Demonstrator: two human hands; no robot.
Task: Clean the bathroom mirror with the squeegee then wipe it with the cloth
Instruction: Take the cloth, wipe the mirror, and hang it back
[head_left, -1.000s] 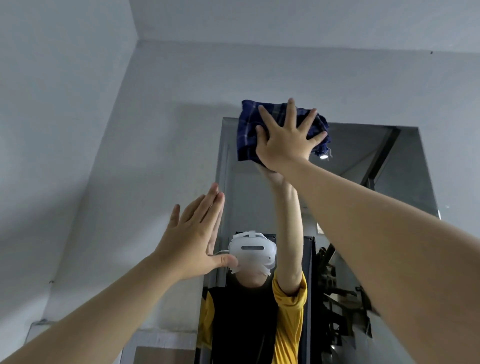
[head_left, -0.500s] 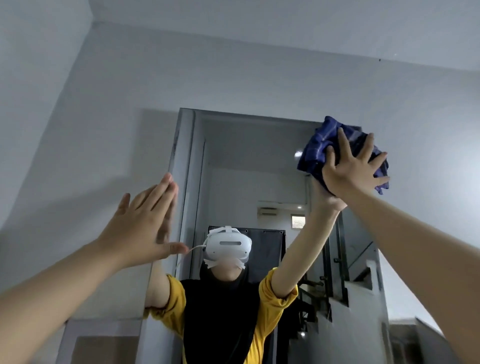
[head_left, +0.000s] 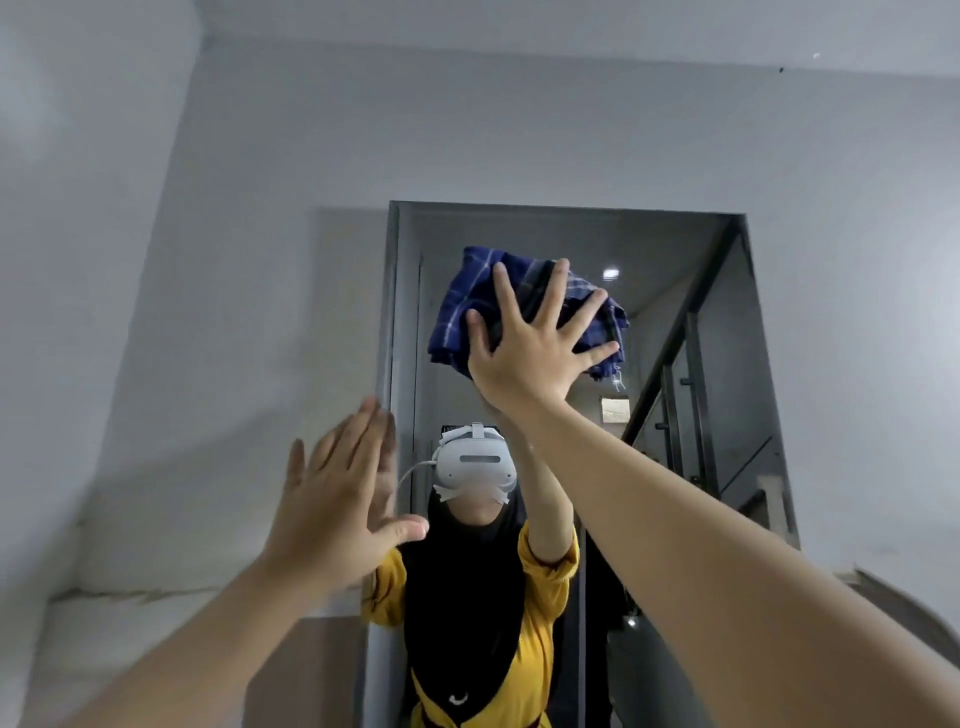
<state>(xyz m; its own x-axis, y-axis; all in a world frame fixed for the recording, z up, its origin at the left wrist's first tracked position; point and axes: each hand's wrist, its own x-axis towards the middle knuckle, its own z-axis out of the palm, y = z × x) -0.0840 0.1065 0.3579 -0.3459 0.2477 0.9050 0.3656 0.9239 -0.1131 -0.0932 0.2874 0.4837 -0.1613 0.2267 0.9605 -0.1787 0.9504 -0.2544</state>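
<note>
A tall rectangular mirror (head_left: 727, 415) hangs on the grey wall ahead. My right hand (head_left: 524, 353) presses a folded dark blue checked cloth (head_left: 467, 306) flat against the upper middle of the glass, fingers spread. My left hand (head_left: 337, 499) is raised with fingers straight and together, palm toward the wall at the mirror's left edge, holding nothing. No squeegee is in view.
The mirror reflects a person in a yellow and black top with a white headset (head_left: 472, 462), plus a stair railing (head_left: 675, 364) and a ceiling light (head_left: 611, 273). Plain grey walls (head_left: 208, 312) meet in a corner at the left.
My right hand slid the cloth from the mirror's top left to its top right, then back left and down to the upper middle. My left hand stayed raised by the left edge.
</note>
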